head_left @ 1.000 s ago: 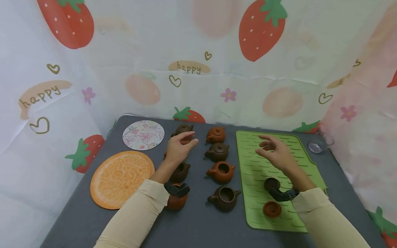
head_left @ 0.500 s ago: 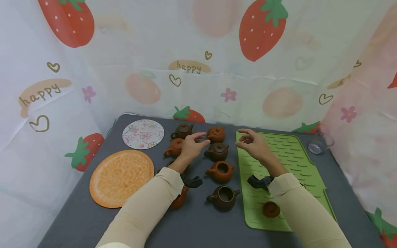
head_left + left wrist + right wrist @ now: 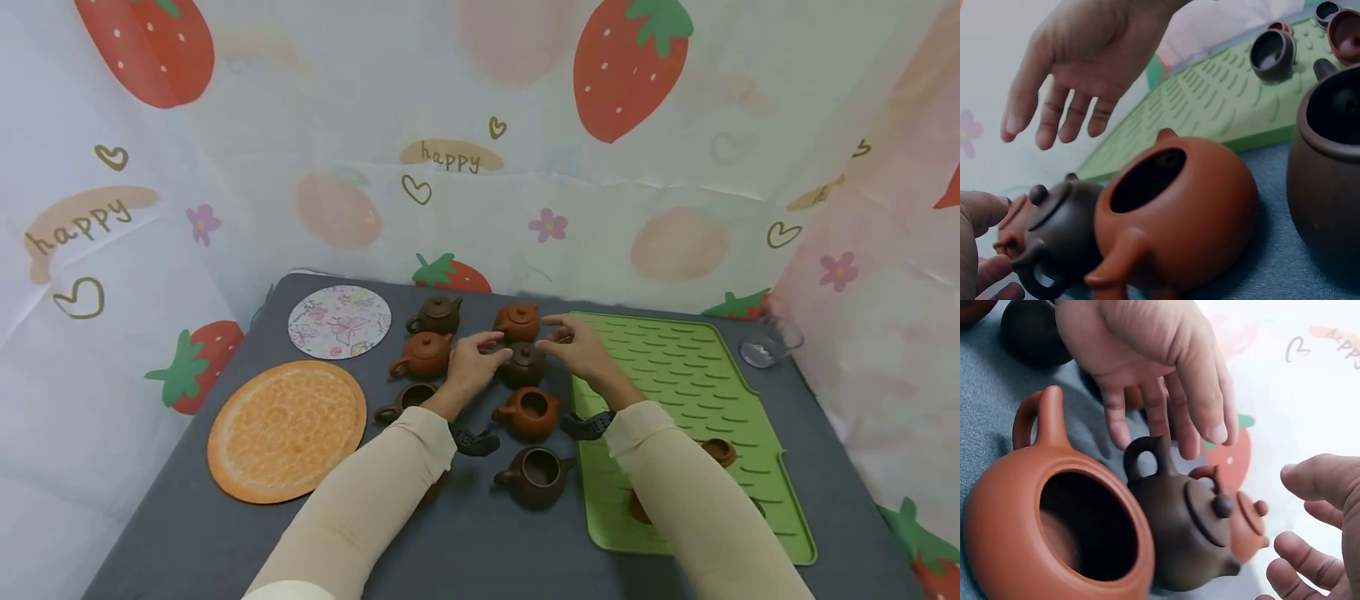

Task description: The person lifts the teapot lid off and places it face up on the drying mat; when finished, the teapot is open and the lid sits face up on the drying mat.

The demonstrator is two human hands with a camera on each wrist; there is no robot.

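In the head view my left hand [image 3: 474,365] and right hand [image 3: 581,350] are on either side of a dark brown lidded teapot [image 3: 523,368]. Both have loosely bent fingers and grip nothing. The left wrist view has my left fingers [image 3: 982,212] near that teapot's handle, with the right hand [image 3: 1097,56] above it. In the right wrist view a gap shows between my right fingers [image 3: 1310,562] and the dark pot's spout. An orange lidded teapot [image 3: 517,320] stands behind it; a lidless orange teapot [image 3: 536,428] and a lidless dark teapot [image 3: 534,493] stand in front.
Left of these, a second column holds a dark lidded teapot [image 3: 437,315], an orange one [image 3: 423,357] and more pots partly behind my left arm. Upturned lids [image 3: 1272,56] lie on a green mat [image 3: 645,358]. A glass pitcher [image 3: 763,348] and two round mats flank everything.
Both hands have moved inward, the left one rightward and the right one leftward and away from the green mat's middle, closing in on the dark lidded teapot. The teapots have not moved.
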